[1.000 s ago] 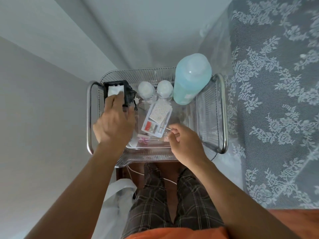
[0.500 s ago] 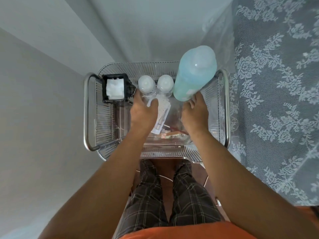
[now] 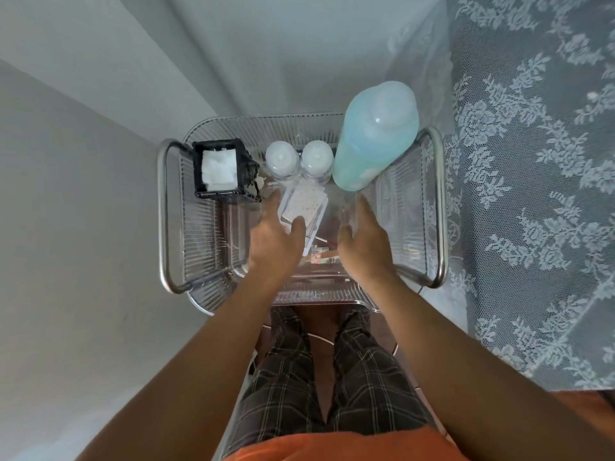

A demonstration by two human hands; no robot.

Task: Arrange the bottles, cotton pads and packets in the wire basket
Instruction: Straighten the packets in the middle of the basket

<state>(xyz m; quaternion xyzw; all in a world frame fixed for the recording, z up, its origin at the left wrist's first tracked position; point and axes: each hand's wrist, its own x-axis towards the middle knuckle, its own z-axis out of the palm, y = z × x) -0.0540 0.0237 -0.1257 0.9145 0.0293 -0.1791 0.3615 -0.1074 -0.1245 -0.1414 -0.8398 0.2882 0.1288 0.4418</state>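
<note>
The wire basket (image 3: 441, 207) with metal loop handles sits in front of my knees. At its far side stand a black holder of white cotton pads (image 3: 219, 169), two small clear bottles with white caps (image 3: 282, 158) (image 3: 317, 158), and a tall blue bottle (image 3: 376, 134) at the far right. A white speckled packet (image 3: 304, 204) lies in the middle, and small pinkish packets (image 3: 319, 257) lie nearer me. My left hand (image 3: 276, 237) hovers over the packet's near end with spread fingers, thumb touching it. My right hand (image 3: 362, 241) is open just right of it, below the blue bottle.
A clear plastic tray (image 3: 239, 271) lines the basket's middle. A lace-covered surface (image 3: 532, 194) rises close on the right. Pale walls (image 3: 83, 194) close in on the left and behind. My legs in checked trousers (image 3: 332, 377) are under the basket.
My left hand left the cotton pad holder for the packet in the middle. My right hand went up to the blue bottle's base, and both hands have now drawn back toward me.
</note>
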